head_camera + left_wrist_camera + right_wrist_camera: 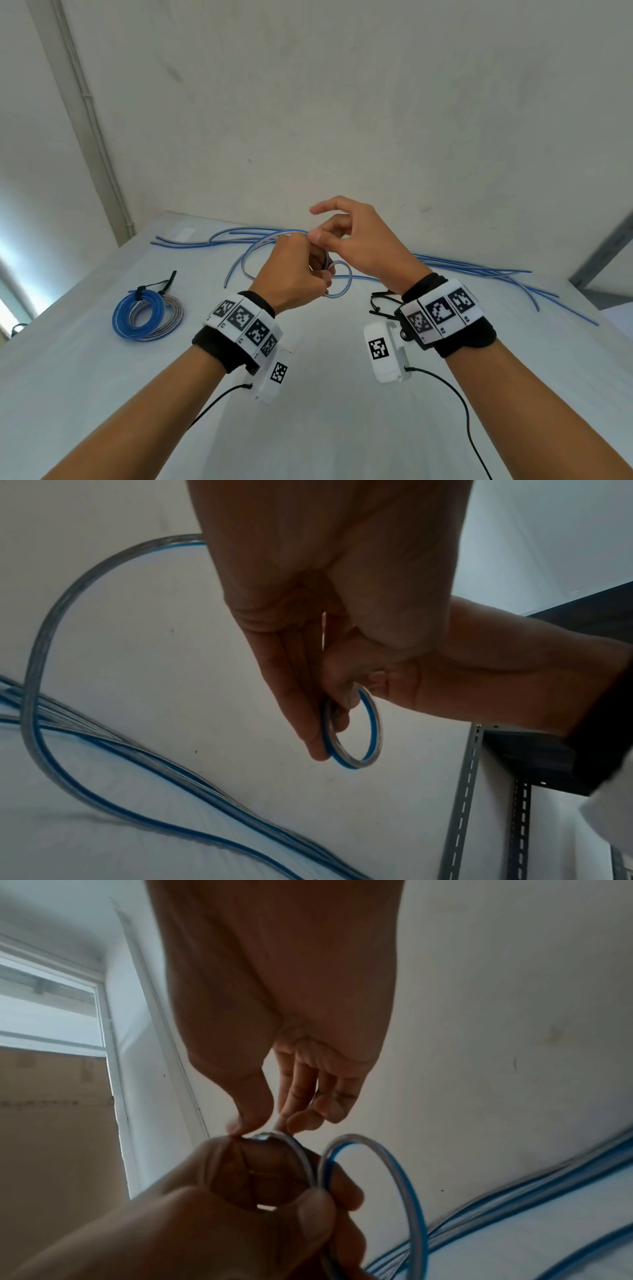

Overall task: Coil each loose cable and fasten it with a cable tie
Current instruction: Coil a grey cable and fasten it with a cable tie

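A clear cable with a blue stripe is in both hands above the white table point(308, 428). My left hand point(318, 270) grips a small loop of it point(350, 278); in the left wrist view the fingers point(308, 712) curl round the ring point(371, 723). Just above, my right hand point(317, 236) pinches the cable between thumb and fingertip, the other fingers spread. In the right wrist view that pinch point(270, 1123) meets the cable at the left fist, with the loop point(407, 1185) hanging to the right. The cable's long tail arcs left to the table.
Two finished coils point(120, 318), blue and grey, lie at the left, bound with black ties. Several loose blue cables point(472, 267) run along the back edge by the wall. Black ties point(376, 305) lie under my right wrist. A metal frame point(603, 246) stands at the right.
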